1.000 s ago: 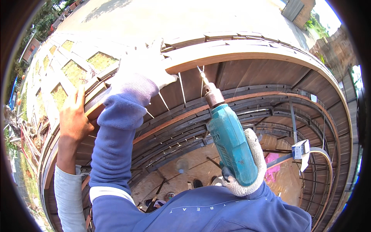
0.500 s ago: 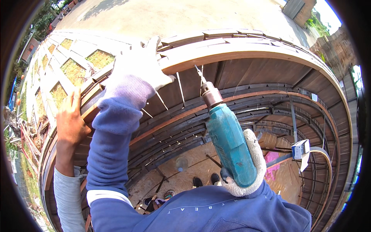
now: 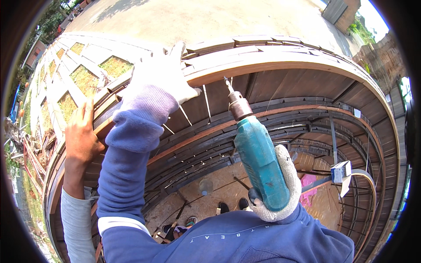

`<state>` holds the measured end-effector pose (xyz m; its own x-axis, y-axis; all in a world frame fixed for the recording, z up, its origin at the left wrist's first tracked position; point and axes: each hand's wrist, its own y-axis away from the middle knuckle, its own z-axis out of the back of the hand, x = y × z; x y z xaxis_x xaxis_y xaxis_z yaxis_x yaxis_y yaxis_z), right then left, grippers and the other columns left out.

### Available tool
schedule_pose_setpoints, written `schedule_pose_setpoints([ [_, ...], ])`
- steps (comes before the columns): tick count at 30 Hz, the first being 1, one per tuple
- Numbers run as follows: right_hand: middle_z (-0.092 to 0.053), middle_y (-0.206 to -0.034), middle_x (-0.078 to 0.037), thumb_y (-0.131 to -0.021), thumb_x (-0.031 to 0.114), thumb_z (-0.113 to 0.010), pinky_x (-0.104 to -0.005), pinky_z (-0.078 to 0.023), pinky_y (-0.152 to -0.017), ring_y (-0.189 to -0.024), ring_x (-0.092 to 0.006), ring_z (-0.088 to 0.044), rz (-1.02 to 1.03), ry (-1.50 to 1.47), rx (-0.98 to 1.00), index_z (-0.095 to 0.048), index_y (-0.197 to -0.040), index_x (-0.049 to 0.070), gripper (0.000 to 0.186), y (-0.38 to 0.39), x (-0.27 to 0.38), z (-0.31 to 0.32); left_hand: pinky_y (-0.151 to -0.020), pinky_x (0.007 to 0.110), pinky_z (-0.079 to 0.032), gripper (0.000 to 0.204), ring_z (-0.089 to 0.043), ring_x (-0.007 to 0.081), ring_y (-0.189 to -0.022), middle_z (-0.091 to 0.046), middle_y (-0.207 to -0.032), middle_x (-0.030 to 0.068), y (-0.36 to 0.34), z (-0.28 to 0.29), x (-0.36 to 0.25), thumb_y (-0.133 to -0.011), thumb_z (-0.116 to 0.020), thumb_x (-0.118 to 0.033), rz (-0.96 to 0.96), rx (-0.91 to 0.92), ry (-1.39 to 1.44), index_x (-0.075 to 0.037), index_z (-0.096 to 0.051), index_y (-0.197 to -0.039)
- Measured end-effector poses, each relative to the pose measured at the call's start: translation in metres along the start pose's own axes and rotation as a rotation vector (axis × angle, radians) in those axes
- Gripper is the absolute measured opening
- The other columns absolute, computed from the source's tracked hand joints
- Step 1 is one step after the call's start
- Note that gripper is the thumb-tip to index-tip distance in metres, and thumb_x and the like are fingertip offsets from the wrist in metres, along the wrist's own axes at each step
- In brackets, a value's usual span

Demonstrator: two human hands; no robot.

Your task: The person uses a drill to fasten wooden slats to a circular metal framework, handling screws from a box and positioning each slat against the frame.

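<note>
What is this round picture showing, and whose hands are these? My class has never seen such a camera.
There is no robot here, just a person working with gloved hands. A wide fisheye camera on their head looks down, so straight edges bend. The right hand holds a teal drill, its bit pointing toward a curved rail. The left hand lies over the structure's rim; how firmly it grips is hard to tell. The bare hand at far left belongs to someone else. On the floor below are dark shoes and something pink.
</note>
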<state>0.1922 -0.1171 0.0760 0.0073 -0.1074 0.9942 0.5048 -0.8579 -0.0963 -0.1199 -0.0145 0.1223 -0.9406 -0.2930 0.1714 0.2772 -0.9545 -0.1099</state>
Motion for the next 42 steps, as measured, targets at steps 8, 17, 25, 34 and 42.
schedule_pose_setpoints([
  [8, -0.055, -0.141, -0.017, -0.087, 0.004, -0.078, -0.0326, -0.061, -0.071, -0.091, -0.0232, -0.068, -0.114, -0.275, -0.12, -0.031, -0.162, 0.013, 0.089, 0.001, -0.004, -0.006, -0.116, 0.05, -0.042, 0.111, -0.049, 0.0387, -0.138, -0.049, -0.146, 0.0221, 0.001, 0.003, -0.001, -0.071, -0.089, -0.053, -0.008, 0.017, 0.003, -0.017, -0.035, -0.161],
  [17, -0.053, -0.144, -0.016, -0.076, 0.003, -0.085, -0.0338, -0.06, -0.078, -0.105, -0.0223, -0.066, -0.123, -0.126, -0.072, -0.029, -0.163, 0.01, 0.103, 0.002, -0.009, 0.001, -0.118, 0.051, -0.041, 0.114, -0.047, 0.0404, -0.14, -0.047, -0.149, 0.0245, 0.0, 0.004, -0.004, -0.071, -0.089, -0.053, 0.001, 0.031, 0.006, -0.018, -0.032, -0.163],
  [25, -0.056, -0.14, -0.019, -0.076, 0.013, -0.087, -0.0346, -0.059, -0.084, -0.101, -0.0264, -0.069, -0.204, -0.171, -0.087, -0.038, -0.158, 0.007, 0.096, 0.003, -0.008, 0.001, -0.114, 0.05, -0.045, 0.115, -0.051, 0.04, -0.136, -0.048, -0.147, 0.0245, 0.003, 0.0, -0.003, -0.069, -0.09, -0.051, -0.016, 0.001, -0.013, -0.017, -0.033, -0.162],
  [34, -0.055, -0.142, -0.022, -0.07, 0.014, -0.088, -0.038, -0.055, -0.1, -0.118, -0.0314, -0.066, -0.103, 0.146, -0.003, -0.038, -0.157, 0.003, 0.101, 0.003, -0.018, 0.013, -0.111, 0.048, -0.048, 0.116, -0.055, 0.0396, -0.131, -0.053, -0.143, 0.0245, 0.002, -0.008, 0.003, -0.067, -0.092, -0.047, -0.071, -0.101, 0.001, -0.015, -0.034, -0.161],
  [42, -0.055, -0.143, -0.021, -0.071, 0.011, -0.087, -0.0381, -0.056, -0.098, -0.116, -0.0289, -0.066, -0.009, 0.186, -0.008, -0.038, -0.157, 0.003, 0.099, -0.001, -0.015, 0.013, -0.111, 0.048, -0.048, 0.117, -0.055, 0.0393, -0.132, -0.052, -0.144, 0.024, 0.002, -0.005, 0.002, -0.067, -0.092, -0.047, -0.048, -0.032, 0.005, -0.015, -0.031, -0.163],
])
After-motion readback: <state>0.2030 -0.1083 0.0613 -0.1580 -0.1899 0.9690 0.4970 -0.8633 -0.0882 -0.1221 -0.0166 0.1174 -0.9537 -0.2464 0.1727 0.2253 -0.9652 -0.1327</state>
